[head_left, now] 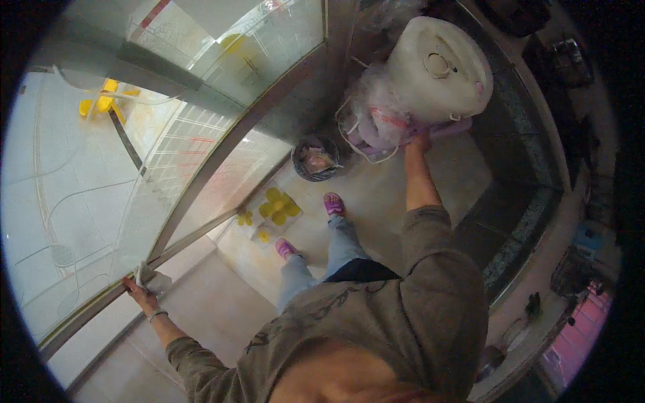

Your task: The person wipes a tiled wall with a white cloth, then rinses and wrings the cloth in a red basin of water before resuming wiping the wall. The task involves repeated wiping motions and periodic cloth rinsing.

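My left hand [143,296] grips the edge of a metal-framed glass door [201,156], its fingers on the frame. Against that hand is a whitish thing [157,282], perhaps a handle or a cloth; I cannot tell which. My right arm reaches forward, and my right hand [421,142] has hold of a lilac plastic item [448,131] below the front of a white toilet [433,75] with its lid down. Clear plastic bags [375,113] with pinkish contents and red print bulge beside that hand. What the right fingers do is partly hidden.
A small bin [316,158] lined with a black bag holds waste near my feet. Yellow flower decals [278,205] lie by the door track. Dark tiles [509,166] run along the right, below a ledge [549,322] carrying several objects.
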{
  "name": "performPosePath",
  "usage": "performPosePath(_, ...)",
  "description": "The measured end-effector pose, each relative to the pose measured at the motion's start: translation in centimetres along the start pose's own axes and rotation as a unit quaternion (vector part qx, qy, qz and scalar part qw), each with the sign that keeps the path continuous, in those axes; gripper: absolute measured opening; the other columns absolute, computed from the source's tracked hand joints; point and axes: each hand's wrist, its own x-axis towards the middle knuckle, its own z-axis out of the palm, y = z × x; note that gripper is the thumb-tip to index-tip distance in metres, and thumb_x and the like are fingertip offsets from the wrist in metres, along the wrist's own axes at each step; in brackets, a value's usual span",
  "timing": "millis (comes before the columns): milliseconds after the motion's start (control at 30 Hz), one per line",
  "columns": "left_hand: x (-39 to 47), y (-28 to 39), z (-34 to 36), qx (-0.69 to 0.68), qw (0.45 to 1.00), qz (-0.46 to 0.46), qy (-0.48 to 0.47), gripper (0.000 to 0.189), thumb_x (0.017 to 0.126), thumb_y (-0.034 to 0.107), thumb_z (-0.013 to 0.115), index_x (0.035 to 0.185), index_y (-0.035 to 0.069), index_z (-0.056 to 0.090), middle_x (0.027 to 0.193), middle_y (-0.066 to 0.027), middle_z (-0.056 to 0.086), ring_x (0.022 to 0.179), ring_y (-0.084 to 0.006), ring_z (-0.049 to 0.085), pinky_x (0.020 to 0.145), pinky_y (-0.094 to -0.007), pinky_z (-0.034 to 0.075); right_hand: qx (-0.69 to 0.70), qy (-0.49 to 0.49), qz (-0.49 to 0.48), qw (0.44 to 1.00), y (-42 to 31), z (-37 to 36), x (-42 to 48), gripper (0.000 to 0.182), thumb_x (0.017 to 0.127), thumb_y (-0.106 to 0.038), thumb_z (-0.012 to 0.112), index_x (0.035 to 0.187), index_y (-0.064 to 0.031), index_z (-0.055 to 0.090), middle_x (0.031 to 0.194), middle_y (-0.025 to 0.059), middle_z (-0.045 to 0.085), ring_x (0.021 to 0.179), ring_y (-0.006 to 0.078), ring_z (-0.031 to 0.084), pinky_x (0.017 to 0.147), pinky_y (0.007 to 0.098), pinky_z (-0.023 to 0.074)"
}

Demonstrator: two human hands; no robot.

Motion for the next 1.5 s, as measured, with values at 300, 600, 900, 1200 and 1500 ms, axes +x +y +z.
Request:
performPosePath(300, 0.4, 0.3, 0.3, -0.05, 0.998, -0.042, -0.024, 0.072, 0.08, 0.057, 0.052, 0.129, 0.009, 0.032, 0.125, -0.0088, 0.044, 0.104, -0.0262, 0.05, 0.084, -0.0421, 0.045, -0.19, -0.135, -0.089, 0.968, 0.3, -1.8, 0.5, 0.041, 0.084, -0.03, 0.05, 0.112, -0.0006, 0.048, 0.109, 0.0097, 0.051, 0.093, 0.0247, 0.052, 0.077, 0.0396, 0.0446)
performPosePath(600, -3.7, 2.4, 4.0, -0.014, 1.0, 0.014, 0.005, 0.069, 0.08, 0.057, 0.052, 0.127, 0.009, 0.033, 0.119, -0.0098, 0.047, 0.1, -0.0264, 0.052, 0.081, -0.0405, 0.047, -0.567, -0.184, -0.234, 0.768, 1.3, -2.3, 3.7, 0.045, 0.088, -0.033, 0.043, 0.126, -0.0096, 0.04, 0.127, 0.0098, 0.044, 0.111, 0.0282, 0.046, 0.089, 0.045, 0.0401)
performPosePath(900, -7.6, 3.9, 5.3, -0.024, 0.997, 0.074, 0.026, 0.067, 0.082, 0.051, 0.054, 0.127, 0.005, 0.034, 0.123, -0.0131, 0.043, 0.103, -0.0249, 0.05, 0.082, -0.0394, 0.046, -0.509, -0.03, -0.184, 0.84, -9.9, -2.2, -6.8, 0.028, 0.076, -0.027, 0.056, 0.094, -0.0057, 0.058, 0.088, 0.0107, 0.061, 0.078, 0.0314, 0.058, 0.062, 0.0418, 0.0457)
performPosePath(1200, -8.1, 4.8, 6.5, 0.096, 0.987, 0.098, 0.078, 0.071, 0.088, 0.05, 0.043, 0.129, -0.007, 0.031, 0.127, -0.0218, 0.042, 0.113, -0.0297, 0.044, 0.091, -0.0374, 0.039, -0.572, -0.181, -0.605, 0.523, -8.8, 15.9, -12.0, 0.072, 0.068, -0.023, 0.064, 0.127, 0.0039, 0.033, 0.137, 0.02, 0.029, 0.123, 0.0344, 0.033, 0.096, 0.0438, 0.0325)
performPosePath(1500, -4.6, 0.7, 0.7, 0.347, 0.891, 0.249, 0.154, 0.074, 0.088, 0.053, 0.038, 0.126, -0.011, 0.032, 0.129, -0.0209, 0.041, 0.113, -0.0302, 0.045, 0.093, -0.0335, 0.037, -0.621, -0.21, -0.452, 0.605, -3.6, 17.7, -6.9, 0.061, 0.076, -0.021, 0.056, 0.132, -0.0132, 0.033, 0.133, 0.0112, 0.037, 0.095, 0.0301, 0.057, 0.067, 0.0425, 0.0502)
